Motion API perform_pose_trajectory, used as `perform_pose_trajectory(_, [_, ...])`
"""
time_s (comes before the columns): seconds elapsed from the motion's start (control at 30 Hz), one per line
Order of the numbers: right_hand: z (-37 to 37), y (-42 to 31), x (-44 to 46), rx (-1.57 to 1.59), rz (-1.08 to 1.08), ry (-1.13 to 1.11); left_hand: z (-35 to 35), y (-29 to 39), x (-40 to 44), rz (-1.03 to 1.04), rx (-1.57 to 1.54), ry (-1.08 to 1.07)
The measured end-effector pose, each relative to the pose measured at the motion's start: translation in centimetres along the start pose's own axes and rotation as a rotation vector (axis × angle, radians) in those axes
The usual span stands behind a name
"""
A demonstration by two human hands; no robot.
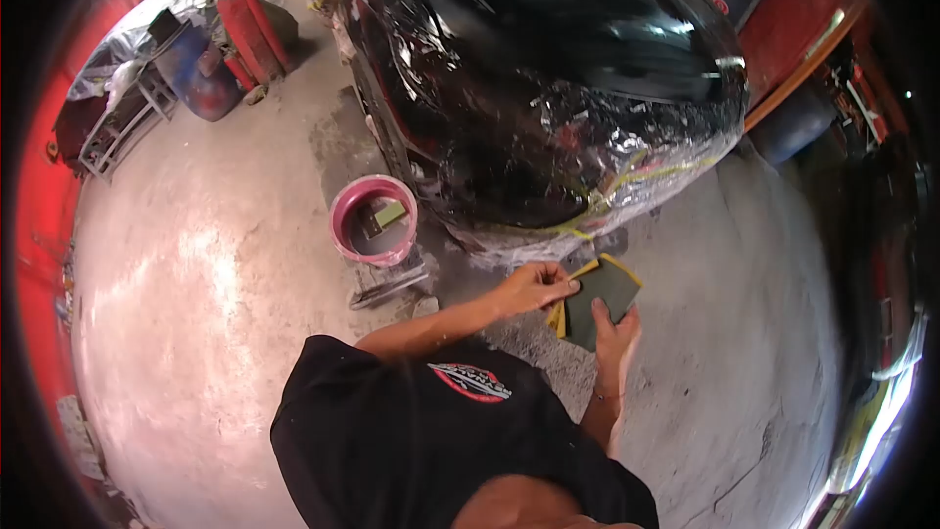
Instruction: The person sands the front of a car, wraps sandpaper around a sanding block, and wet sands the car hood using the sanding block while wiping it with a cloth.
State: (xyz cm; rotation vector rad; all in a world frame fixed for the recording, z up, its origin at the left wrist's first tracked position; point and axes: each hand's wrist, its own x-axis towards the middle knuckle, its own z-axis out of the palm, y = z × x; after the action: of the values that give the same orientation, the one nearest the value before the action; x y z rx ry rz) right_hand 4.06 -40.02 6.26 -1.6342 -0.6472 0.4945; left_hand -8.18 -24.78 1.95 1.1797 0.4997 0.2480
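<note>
Both my hands hold dark grey sandpaper with yellow showing along its edges, in front of my body. My left hand pinches its left edge between thumb and fingers. My right hand grips the lower right part, thumb on the dark face and fingers hidden behind. Whether it is one folded sheet or a few together I cannot tell. Just beyond stands a black car, partly covered in clear plastic film with yellowish tape along the lower edge.
A pink bucket left of my hands holds liquid and a pale green block. It stands on a low support. A blue drum, a metal frame and red posts are at far left. Another blue drum stands right.
</note>
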Motion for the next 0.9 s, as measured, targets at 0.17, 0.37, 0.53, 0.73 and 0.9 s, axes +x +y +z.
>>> perform_pose_trajectory(0.17, [0.5, 0.1, -0.7, -0.016, 0.075, -0.010, 1.1, 0.9, -1.2, 0.133, -0.204, 0.089])
perform_pose_trajectory(0.37, [1.1, -1.1, -0.8, 0.227, 0.056, -0.013, 0.6, 1.9, -2.0, 0.134, -0.056, 0.039])
perform_pose_trajectory(0.53, [0.6, -1.5, -1.1, 0.159, 0.056, -0.005, 0.7, 2.8, -2.6, 0.113, -0.047, 0.047])
perform_pose_trajectory(0.73, [0.6, -1.7, -1.4, 0.231, 0.052, -0.039, 0.3, 3.0, -2.6, 0.104, -0.134, 0.061])
perform_pose_trajectory(0.9, [0.7, -1.8, -1.7, 0.353, 0.008, 0.045, 0.0, 2.5, -2.8, 0.155, 0.003, 0.156])
